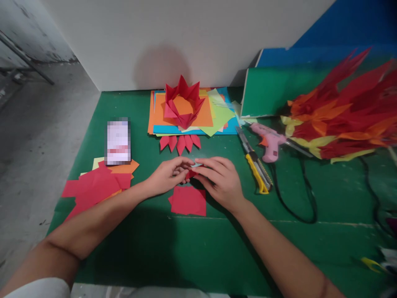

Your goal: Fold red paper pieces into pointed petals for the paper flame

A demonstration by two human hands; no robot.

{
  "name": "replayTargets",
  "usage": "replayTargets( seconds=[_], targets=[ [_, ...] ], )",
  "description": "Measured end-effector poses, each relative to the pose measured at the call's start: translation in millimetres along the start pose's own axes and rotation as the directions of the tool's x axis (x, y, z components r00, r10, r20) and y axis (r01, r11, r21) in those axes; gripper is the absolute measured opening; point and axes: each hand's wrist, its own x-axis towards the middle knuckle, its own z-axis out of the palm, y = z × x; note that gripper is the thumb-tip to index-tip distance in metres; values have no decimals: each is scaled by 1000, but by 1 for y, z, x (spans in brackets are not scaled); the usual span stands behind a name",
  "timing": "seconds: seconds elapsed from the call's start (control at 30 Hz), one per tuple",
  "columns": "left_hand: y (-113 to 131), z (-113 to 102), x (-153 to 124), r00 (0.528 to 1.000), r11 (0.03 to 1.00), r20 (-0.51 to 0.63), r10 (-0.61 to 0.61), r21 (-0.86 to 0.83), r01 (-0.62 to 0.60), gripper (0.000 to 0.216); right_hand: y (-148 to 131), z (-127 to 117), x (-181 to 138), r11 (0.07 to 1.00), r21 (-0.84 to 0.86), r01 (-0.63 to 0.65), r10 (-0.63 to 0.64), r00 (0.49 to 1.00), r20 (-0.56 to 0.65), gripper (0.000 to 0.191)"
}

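Observation:
Between my two hands is a small folded piece of red paper (191,174), partly covered by my fingers; a pale bluish edge shows at its top. My left hand (170,176) grips its left side with curled fingers. From the right, my right hand (221,180) pinches it between thumb and fingertips. Just below lies a small stack of red paper rectangles (188,201) on the green table (139,252). Beyond my hands is a row of folded red paper petals (180,145). Behind them a red folded paper ring with pointed tips (182,118) sits on stacked coloured paper (158,108).
At left, a blurred-out phone (118,142) lies by scattered red and orange paper (102,186). On the right are a yellow utility knife (256,163), a pink glue gun (270,142) with a black cord, and red-orange paper flowers (341,120). A white board (201,45) stands behind.

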Motion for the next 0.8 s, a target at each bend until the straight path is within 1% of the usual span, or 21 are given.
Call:
replayTargets(
  seconds=[0.1, 0.23, 0.37, 0.47, 0.53, 0.6, 0.73, 0.8],
  targets=[
    [-3, 1, 0, 1000, 1000, -15, 14, 2, -14, 26, -2, 1, 0, 999, -39, 15, -15, 1000, 12, 19],
    [-3, 4, -1, 996, 999, -92, 7, 54, -2, 24, -5, 1, 0, 996, -82, 22, -23, 1000, -9, 13],
    [1, 8, -1, 979, 988, -202, 33, 152, -2, 15, -7, 1, -1, 994, -107, 32, -35, 999, -23, 14],
    [4, 11, -1, 966, 965, -250, 71, 263, -3, 10, -7, 1, -1, 992, -117, 51, -52, 999, -3, 12],
    [4, 11, -2, 962, 949, -258, 88, 314, -2, 9, -7, 2, -2, 991, -120, 63, -62, 998, 18, 9],
    [4, 11, -2, 960, 939, -253, 119, 343, -26, 6, -6, 2, -2, 991, -117, 71, -67, 997, 34, 12],
    [3, 9, -2, 963, 901, -196, 186, 426, -88, 11, -5, 2, -2, 992, -117, 41, -37, 999, 38, 14],
    [4, 9, -2, 965, 877, -166, 203, 470, -104, 14, -4, 3, -2, 997, -71, 14, -8, 997, 76, 14]
  ],
)
